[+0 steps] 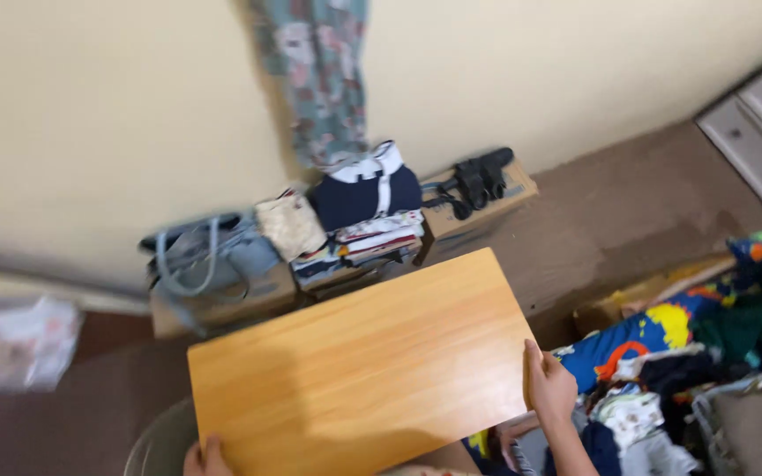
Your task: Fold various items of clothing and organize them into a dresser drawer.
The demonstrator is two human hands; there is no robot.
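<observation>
Both hands grip the light-orange rectangular wooden board point(359, 366): right hand point(550, 388) clamps its right edge, left hand point(205, 458) closes on the near-left corner, though barely in view. The board hangs level above the brown floor point(610, 220), not set down, with folded clothes point(359, 242) stacked beyond.
</observation>
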